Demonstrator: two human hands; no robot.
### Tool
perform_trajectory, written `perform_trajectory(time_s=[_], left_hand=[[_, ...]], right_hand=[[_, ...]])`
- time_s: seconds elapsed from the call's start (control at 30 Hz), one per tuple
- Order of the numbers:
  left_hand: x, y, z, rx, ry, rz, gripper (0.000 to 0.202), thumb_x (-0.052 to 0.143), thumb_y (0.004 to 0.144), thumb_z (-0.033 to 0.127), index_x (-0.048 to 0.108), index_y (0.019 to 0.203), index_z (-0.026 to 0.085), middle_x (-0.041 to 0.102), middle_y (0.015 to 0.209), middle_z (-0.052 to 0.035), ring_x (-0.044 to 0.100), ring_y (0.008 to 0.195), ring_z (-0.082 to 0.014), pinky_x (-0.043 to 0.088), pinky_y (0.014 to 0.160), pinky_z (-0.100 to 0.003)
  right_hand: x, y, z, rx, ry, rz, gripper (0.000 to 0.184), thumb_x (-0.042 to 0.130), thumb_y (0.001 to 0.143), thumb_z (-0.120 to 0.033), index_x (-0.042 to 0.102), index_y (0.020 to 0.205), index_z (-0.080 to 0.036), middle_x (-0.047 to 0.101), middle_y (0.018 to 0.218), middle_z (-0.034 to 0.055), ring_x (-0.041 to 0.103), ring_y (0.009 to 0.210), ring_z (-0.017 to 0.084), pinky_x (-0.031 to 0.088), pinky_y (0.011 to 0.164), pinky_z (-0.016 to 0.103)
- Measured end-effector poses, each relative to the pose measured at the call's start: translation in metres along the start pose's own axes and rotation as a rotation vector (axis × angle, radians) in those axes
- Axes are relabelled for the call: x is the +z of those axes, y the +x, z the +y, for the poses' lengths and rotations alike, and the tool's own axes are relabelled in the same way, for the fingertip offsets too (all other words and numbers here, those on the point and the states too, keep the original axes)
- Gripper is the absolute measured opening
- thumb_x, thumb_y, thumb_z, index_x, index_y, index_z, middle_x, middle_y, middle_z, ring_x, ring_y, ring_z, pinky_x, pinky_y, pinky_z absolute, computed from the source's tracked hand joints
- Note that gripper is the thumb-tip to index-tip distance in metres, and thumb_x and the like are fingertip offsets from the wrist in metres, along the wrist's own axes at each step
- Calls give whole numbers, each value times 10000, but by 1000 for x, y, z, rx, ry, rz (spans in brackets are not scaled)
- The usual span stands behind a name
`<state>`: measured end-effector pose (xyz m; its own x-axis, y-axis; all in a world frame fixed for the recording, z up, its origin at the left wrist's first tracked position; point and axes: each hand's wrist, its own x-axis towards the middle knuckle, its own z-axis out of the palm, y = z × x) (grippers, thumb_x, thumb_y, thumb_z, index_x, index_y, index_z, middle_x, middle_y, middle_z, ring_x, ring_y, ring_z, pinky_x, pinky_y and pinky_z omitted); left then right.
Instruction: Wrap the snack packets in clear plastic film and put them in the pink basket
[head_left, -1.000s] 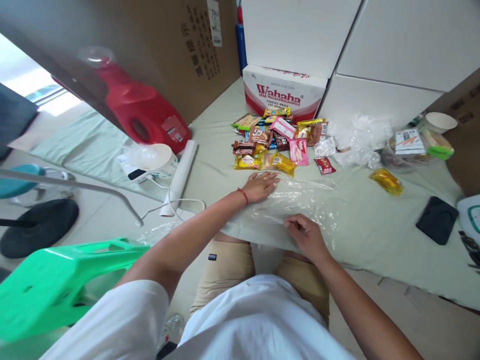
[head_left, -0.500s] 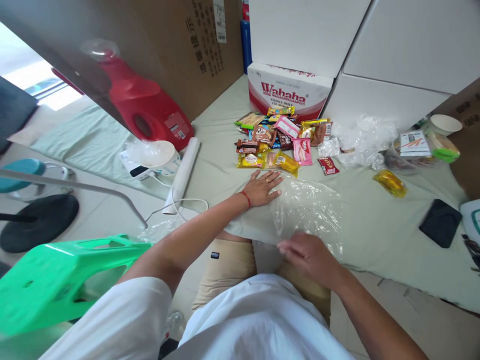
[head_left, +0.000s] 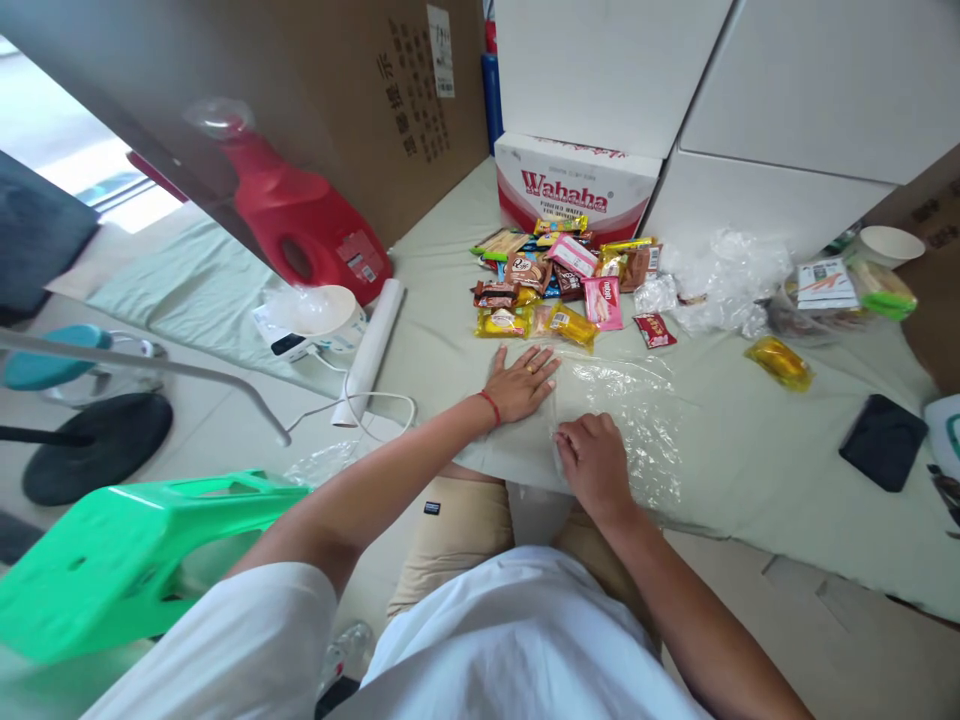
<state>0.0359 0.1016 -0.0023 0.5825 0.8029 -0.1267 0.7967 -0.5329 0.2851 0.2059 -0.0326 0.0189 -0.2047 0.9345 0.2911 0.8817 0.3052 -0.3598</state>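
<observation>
A clear, crinkled plastic bag (head_left: 649,420) lies flat on the cloth-covered table in front of me. My left hand (head_left: 519,385), with a red cord at the wrist and a ring, rests palm down at the bag's left edge, fingers spread. Curled over the bag's near left part is my right hand (head_left: 596,455), thumb and fingers pinched together at its edge. Just beyond my hands sits a pile of wrapped snacks (head_left: 529,270), with a pink packet (head_left: 604,302) and a small red packet (head_left: 655,330) at its near right.
Behind the snacks stands a Wahaha carton (head_left: 577,185). To the left are a red jug (head_left: 307,225), a white roll (head_left: 367,355), a paper cup (head_left: 337,320) and a green stool (head_left: 142,540). Crumpled plastic (head_left: 731,280), a yellow packet (head_left: 780,362) and a black pouch (head_left: 883,442) lie rightward.
My right hand has moved forward from the table's near edge onto the plastic bag, its fingers curled. My left hand stays flat, shifted only slightly.
</observation>
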Motion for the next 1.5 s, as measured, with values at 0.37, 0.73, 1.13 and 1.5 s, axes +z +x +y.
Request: perform_trajectory(time_s=[0.37, 0.73, 1.13, 1.5], left_hand=[[-6, -2, -16, -20, -70, -41, 617, 415, 1023, 448, 350, 1623, 317, 245, 1740, -49, 220, 1609, -297, 54, 1266, -682], [-31, -49, 45, -112, -192, 541, 300, 477, 920, 165, 763, 1003, 196, 758, 1125, -87, 622, 1125, -262, 497, 1014, -457], [12, -16, 7, -99, 76, 207, 539, 340, 1076, 464, 436, 1586, 320, 334, 1703, -69, 303, 1578, -310, 119, 1236, -735], [10, -19, 8, -88, 73, 219, 550, 333, 1077, 482, 419, 1595, 320, 336, 1704, -63, 309, 1574, -293, 109, 1256, -709]], right_hand=[[-3, -40, -41, -517, 242, -255, 172, 552, 1010, -165, 717, 982, -203, 703, 953, 54, 549, 951, 211, 443, 880, 372], [-7, -4, -1, 8, 69, -6, 479, 562, 1007, -305, 608, 1411, -51, 575, 1449, 241, 478, 1360, 369, 420, 1153, 564], [-25, -5, 51, 111, 648, -239, 322, 489, 1046, -399, 745, 1130, -223, 778, 1074, 78, 727, 979, 220, 590, 903, 371], [0, 217, 123, 633, -34, -79, 619, 612, 908, -568, 638, 1310, -97, 707, 1204, 238, 660, 1135, 356, 503, 921, 421]])
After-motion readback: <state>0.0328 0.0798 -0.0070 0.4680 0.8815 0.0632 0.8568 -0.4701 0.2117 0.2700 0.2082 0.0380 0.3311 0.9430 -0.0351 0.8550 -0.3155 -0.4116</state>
